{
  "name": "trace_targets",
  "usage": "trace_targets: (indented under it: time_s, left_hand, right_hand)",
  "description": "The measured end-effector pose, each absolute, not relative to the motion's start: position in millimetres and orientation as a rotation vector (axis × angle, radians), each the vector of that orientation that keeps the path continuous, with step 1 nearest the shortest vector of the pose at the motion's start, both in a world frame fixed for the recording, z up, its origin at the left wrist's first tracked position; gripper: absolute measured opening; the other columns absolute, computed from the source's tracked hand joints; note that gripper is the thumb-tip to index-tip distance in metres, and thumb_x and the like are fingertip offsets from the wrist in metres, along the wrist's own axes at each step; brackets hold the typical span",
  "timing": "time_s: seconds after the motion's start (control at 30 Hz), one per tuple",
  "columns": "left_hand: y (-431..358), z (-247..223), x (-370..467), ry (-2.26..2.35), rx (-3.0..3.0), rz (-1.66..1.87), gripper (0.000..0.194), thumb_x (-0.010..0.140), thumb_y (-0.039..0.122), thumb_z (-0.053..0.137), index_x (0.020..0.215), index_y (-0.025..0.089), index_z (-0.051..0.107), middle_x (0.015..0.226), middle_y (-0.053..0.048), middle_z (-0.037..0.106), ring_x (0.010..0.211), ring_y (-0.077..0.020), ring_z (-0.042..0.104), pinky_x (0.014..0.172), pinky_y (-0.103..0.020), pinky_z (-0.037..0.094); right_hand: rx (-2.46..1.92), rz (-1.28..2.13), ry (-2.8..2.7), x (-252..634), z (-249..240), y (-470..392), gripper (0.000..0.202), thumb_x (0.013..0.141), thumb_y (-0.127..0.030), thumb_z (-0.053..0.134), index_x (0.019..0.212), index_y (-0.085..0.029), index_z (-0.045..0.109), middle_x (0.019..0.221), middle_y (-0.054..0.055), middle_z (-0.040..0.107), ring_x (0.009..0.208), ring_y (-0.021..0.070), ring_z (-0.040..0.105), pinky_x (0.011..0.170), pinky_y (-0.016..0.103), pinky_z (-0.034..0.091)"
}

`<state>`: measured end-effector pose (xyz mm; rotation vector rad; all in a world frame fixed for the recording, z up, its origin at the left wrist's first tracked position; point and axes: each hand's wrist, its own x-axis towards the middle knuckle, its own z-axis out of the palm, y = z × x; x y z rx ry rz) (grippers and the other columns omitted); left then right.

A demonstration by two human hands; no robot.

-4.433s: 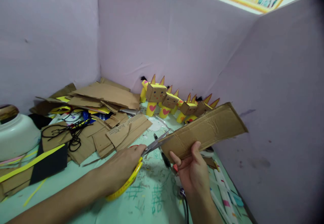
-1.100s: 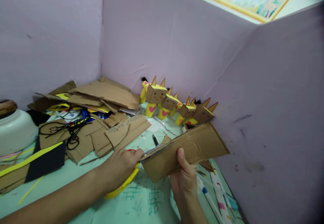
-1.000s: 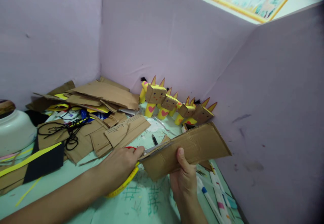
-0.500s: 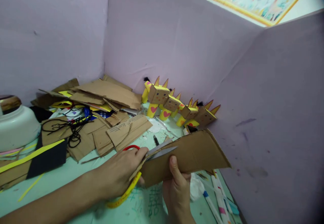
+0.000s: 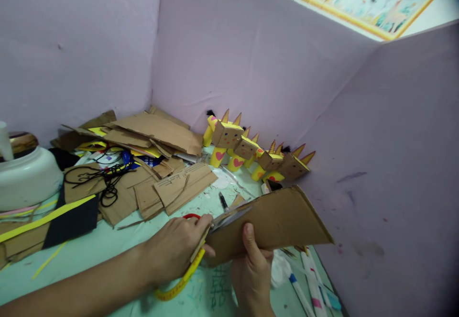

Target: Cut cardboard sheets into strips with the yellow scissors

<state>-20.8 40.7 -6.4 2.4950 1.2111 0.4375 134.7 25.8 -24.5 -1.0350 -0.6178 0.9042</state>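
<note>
My left hand (image 5: 182, 240) is closed around scissors (image 5: 229, 217) whose red handle shows above the knuckles. Their blades straddle the upper edge of a brown cardboard piece (image 5: 287, 216), close to its left end. A narrow cut strip bends down beside the left fingers. My right hand (image 5: 253, 269) grips the cardboard from below, thumb flat on the near face, other fingers behind it. Below the left wrist hangs a curved yellow strip with dark marks, like a measuring tape (image 5: 179, 286).
Cardboard scraps (image 5: 158, 135) pile up at the back left, with black cord (image 5: 111, 178) over them. Several yellow horned cardboard figures (image 5: 229, 137) stand along the purple wall (image 5: 233, 44). A white pot (image 5: 28, 178) is at the left, markers (image 5: 311, 278) at the right, a black pen (image 5: 223, 201) behind the cardboard.
The scissor blades have come closer together on the cardboard. The whole scene has shifted slightly right and down in view. Both hands keep their holds.
</note>
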Motion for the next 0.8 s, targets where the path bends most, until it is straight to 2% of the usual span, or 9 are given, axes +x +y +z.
trace_targets:
  time_s: [0.23,0.47,0.63,0.8]
  left_hand:
    - [41.9,-6.3,-24.1,1.169,2.446,0.514,0.023,0.086,0.025,0.052,0.108,0.022,0.045,0.088,-0.006,0.067,0.082,-0.0232,0.064,0.068,-0.028,0.045]
    - [44.1,6.5,-20.5,1.235,2.432,0.536,0.021,0.085,0.034,0.053,0.101,0.021,0.049,0.085,-0.006,0.065,0.083,-0.0245,0.062,0.068,-0.03,0.044]
    - [36.1,22.1,-17.6,1.246,2.382,0.521,0.04,0.079,0.05,0.057,0.102,0.019,0.047,0.092,-0.008,0.06,0.085,-0.0257,0.057,0.069,-0.033,0.043]
    - [34.7,26.6,-12.7,1.338,2.372,0.496,0.039,0.081,0.056,0.049,0.093,0.019,0.049,0.087,-0.007,0.06,0.08,-0.0242,0.058,0.066,-0.032,0.043]
  right_hand:
    - [-1.066,0.891,-0.661,138.6,-30.4,27.6,0.059,0.069,-0.041,0.07,0.118,-0.009,0.058,0.09,0.01,0.073,0.088,0.0253,0.064,0.079,0.036,0.049]
    - [-1.093,0.91,-0.68,140.6,-26.3,28.3,0.052,0.069,-0.042,0.069,0.109,-0.009,0.063,0.089,0.01,0.073,0.087,0.0244,0.065,0.081,0.035,0.049]
    - [-1.082,0.945,-0.638,131.4,-25.6,21.8,0.057,0.064,-0.042,0.072,0.111,-0.011,0.061,0.089,0.01,0.073,0.084,0.0254,0.066,0.079,0.036,0.051]
    - [-1.115,0.907,-0.705,129.2,-31.5,20.5,0.056,0.067,-0.042,0.07,0.112,-0.009,0.061,0.085,0.01,0.073,0.087,0.0252,0.065,0.086,0.037,0.046]
